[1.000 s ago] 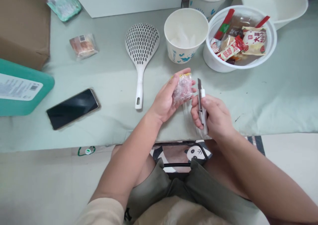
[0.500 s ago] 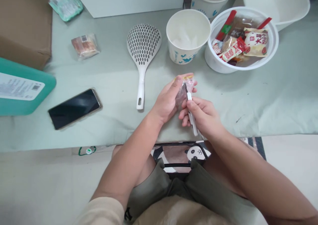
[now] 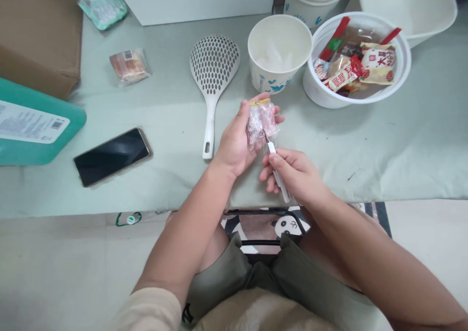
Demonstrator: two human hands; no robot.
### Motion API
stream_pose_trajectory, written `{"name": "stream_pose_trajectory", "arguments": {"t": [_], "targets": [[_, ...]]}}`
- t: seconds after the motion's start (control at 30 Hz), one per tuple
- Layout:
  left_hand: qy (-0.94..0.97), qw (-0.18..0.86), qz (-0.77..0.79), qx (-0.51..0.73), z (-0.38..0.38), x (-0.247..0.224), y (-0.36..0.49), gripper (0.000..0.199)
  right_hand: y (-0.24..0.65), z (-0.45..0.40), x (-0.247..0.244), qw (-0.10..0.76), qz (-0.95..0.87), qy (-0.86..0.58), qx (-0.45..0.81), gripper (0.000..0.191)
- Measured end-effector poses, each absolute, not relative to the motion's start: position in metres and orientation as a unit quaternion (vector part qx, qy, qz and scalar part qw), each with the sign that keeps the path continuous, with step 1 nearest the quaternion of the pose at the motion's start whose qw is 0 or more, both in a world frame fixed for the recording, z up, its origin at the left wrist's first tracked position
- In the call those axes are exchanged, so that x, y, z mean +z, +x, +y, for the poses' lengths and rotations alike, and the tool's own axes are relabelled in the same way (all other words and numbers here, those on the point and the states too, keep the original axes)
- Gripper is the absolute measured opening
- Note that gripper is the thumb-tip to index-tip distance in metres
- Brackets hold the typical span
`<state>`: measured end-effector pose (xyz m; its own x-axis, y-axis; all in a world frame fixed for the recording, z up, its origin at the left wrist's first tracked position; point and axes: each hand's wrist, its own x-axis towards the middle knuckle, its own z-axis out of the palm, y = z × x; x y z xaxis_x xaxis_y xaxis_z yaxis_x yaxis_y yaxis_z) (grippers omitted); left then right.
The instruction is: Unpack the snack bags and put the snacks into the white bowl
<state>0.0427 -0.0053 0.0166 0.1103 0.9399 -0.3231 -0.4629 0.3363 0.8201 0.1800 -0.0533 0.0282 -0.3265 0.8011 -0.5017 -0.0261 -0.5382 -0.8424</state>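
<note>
My left hand (image 3: 236,143) grips a crinkled clear plastic packet (image 3: 261,119) with pink showing inside and a yellow strip along its top edge. The packet lies across the palm, with fingertips visible on its far side. A slim utility knife (image 3: 278,172) with a light grey handle and a dark, narrow tip is held in my right hand (image 3: 296,175), thumb pressed on the handle. Its tip touches or lies just over the packet's lower part; I cannot tell whether it pierces the plastic.
A perforated skimmer (image 3: 215,68), a paper bucket (image 3: 274,80) with something whitish inside and a white tub (image 3: 310,85) of wrapped snacks stand beyond my hands. Leftward are a phone (image 3: 113,156), a wrapped pastry (image 3: 129,67), a green container (image 3: 34,146) and a cardboard box (image 3: 40,29).
My left hand has shifted slightly left and turned the packet, so more of its face shows. The knife tip has moved left and down across it.
</note>
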Motion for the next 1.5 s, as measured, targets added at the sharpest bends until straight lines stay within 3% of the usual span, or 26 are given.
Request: {"name": "stream_pose_trajectory", "arguments": {"t": [0.33, 0.5, 0.57, 0.8, 0.93, 1.13, 1.3, 1.5], "targets": [[0.282, 0.64, 0.45, 0.555, 0.014, 0.021, 0.022, 0.059, 0.18, -0.059, 0.02, 0.251, -0.486, -0.493, 0.677, 0.042], [0.33, 0.603, 0.474, 0.55, 0.015, 0.023, 0.005, 0.053, 0.202, -0.047, 0.016, 0.321, -0.69, -0.552, 0.339, 0.025], [0.35, 0.603, 0.479, 0.533, 0.013, 0.023, 0.002, 0.05, 0.215, -0.038, 0.009, 0.306, -0.717, -0.581, 0.233, 0.023], [0.265, 0.668, 0.42, 0.554, 0.01, 0.027, 0.01, 0.043, 0.246, -0.018, -0.016, 0.235, -0.723, -0.641, 0.107, 0.036], [0.22, 0.698, 0.398, 0.553, 0.006, 0.027, 0.021, 0.034, 0.237, -0.022, -0.012, 0.306, -0.757, -0.576, 0.032, 0.028], [0.28, 0.763, 0.353, 0.464, -0.005, 0.019, 0.035, 0.025, 0.208, -0.029, -0.003, 0.444, -0.796, -0.405, 0.072, 0.021], [0.282, 0.776, 0.356, 0.437, -0.007, 0.021, 0.036, 0.026, 0.208, -0.029, 0.001, 0.46, -0.769, -0.421, 0.137, 0.006], [0.276, 0.769, 0.378, 0.436, -0.003, 0.022, 0.032, 0.024, 0.216, -0.031, -0.001, 0.477, -0.721, -0.456, 0.212, 0.01]]}}
